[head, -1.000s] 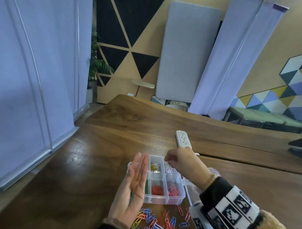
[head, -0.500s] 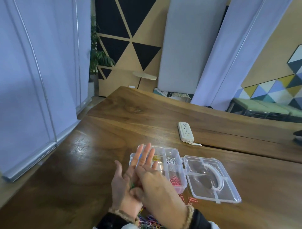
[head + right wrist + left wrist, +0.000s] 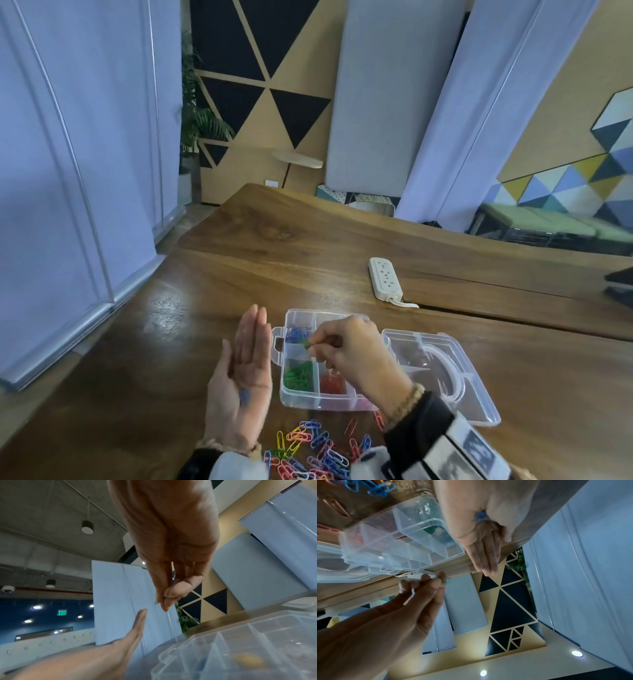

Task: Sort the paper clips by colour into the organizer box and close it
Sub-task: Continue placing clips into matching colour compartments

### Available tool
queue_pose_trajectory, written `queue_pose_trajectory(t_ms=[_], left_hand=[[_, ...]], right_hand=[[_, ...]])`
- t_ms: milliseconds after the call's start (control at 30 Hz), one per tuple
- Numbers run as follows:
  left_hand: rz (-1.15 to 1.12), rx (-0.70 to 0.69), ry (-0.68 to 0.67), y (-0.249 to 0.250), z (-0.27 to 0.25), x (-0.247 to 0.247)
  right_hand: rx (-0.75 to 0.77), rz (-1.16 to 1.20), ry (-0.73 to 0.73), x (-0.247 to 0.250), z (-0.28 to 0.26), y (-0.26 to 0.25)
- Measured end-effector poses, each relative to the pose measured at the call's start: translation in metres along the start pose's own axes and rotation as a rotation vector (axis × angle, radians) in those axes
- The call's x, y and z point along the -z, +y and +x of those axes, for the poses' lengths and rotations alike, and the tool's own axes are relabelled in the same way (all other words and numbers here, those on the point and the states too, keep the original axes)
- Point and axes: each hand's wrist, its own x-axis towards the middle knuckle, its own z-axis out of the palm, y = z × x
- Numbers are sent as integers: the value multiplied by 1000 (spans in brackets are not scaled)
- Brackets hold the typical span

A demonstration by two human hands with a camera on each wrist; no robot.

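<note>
Holding flat and palm-up at the left, left hand (image 3: 241,373) with fingers straight and pressed together, pointing away toward the far edge of the wooden surface (image 3: 137,342); cradling one small blue paper clip (image 3: 244,397) in the heel of the palm, orientation too blurred to tell. Sitting just right of that hand, organizer box (image 3: 301,399): clear hard plastic, rectangular, long axis running away from the viewer, split by thin walls into small compartments. Showing green clips (image 3: 298,375) in the near-left compartment, red clips (image 3: 331,383) in the one beside it, blue clips (image 3: 295,334) in the far-left one. Hovering over the box, right hand (image 3: 346,353), thumb and fingertips pinching a green paper clip (image 3: 310,344) above the left column of compartments, with the other fingers curled in; a short wire loop poking out leftward past the fingertips. Lying open flat to the right, hinged lid (image 3: 445,373), same glossy clear plastic, with a curved moulded handle. Scattered on the near edge of the surface, loose pile of clips (image 3: 315,448), thin coated wire ovals in blue, pink, red, yellow, pointing every way. Resting farther back on the right, white power strip (image 3: 385,278), long axis pointing away.
</note>
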Motion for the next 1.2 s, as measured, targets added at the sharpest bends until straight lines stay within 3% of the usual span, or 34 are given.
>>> queue_pose_trajectory(t_ms=[200, 300, 367, 433, 467, 633, 700, 900, 1200], left_hand=[[188, 2, -50, 6, 11, 8], [328, -106, -222, 6, 5, 7], [376, -26, -198, 6, 12, 19], [299, 4, -393, 4, 8, 21], [263, 25, -416, 4, 7, 26], [280, 149, -499, 1, 1, 20], [303, 160, -462, 0, 4, 23], [404, 190, -173, -17, -6, 5], [421, 155, -82, -28, -10, 2]], right_hand=[[-77, -179, -101, -18, 23, 10], [-95, -235, -150, -25, 24, 9], [-49, -250, -104, -24, 21, 8], [56, -252, -51, -22, 16, 4], [113, -239, -46, -22, 13, 2], [237, -165, -142, -30, 1, -8], [216, -164, -167, -32, 1, -8], [286, -128, -158, -31, -11, -9], [262, -103, -215, -34, -18, -10]])
